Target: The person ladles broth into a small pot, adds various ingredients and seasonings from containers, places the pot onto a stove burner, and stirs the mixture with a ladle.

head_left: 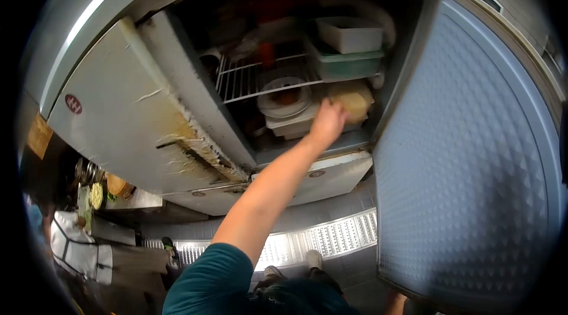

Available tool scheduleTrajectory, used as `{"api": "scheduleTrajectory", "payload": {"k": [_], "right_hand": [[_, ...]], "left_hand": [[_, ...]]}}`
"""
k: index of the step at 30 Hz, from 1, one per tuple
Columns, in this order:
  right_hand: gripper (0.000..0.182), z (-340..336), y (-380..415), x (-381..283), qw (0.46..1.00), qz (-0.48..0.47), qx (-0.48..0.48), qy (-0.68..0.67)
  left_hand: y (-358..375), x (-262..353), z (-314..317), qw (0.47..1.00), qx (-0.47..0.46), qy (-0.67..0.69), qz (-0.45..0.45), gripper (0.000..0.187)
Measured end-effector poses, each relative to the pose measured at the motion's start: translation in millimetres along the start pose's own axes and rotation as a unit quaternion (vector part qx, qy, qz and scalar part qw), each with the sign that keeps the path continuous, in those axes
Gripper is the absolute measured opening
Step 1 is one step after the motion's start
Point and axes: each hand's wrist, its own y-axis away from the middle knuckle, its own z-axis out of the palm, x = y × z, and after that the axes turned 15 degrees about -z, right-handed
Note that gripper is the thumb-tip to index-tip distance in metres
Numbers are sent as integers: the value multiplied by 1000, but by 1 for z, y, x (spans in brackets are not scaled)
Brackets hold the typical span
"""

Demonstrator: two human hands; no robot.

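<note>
We face a refrigerator point(112, 102), its blue-grey door point(467, 155) swung wide at its right, leaving its front open there. Inside it, the wire shelf point(248, 97) ends in a front edge above our reach; at its inner right, a green tub point(352, 68) carries a white tub point(355, 37). Lower inside sits a plate point(285, 111), then, toward its right wall, a pale yellow packet point(357, 104). Our left hand point(331, 115) touches or nearly touches the packet's left edge, fingers narrow and blurred; we cannot tell whether they grip. Our right hand is hidden.
</note>
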Motion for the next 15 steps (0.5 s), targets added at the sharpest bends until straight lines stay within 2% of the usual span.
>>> {"api": "scheduleTrajectory", "payload": {"k": [2,5,6,9,11,14,15], "right_hand": [[57,20,2,-4,1000,12,-11,14],[57,52,8,-8,998,25,-41,37],[57,64,9,-8,997,28,-56,49],[57,113,16,-1,988,53,-119,82],[56,154,28,10,977,73,-176,101],[56,221,56,36,949,113,-275,105],[56,242,67,48,936,136,-310,98]], "left_hand": [[57,0,-30,999,-3,45,31,22],[151,-27,-83,996,-58,74,0,26],[183,-45,-99,996,-23,74,35,24],[282,-115,-154,994,-66,61,-59,25],[339,-159,-214,994,-59,53,-79,25],[437,-244,-281,988,-1,-26,-155,25],[461,-260,-311,974,6,-22,-225,25]]}}
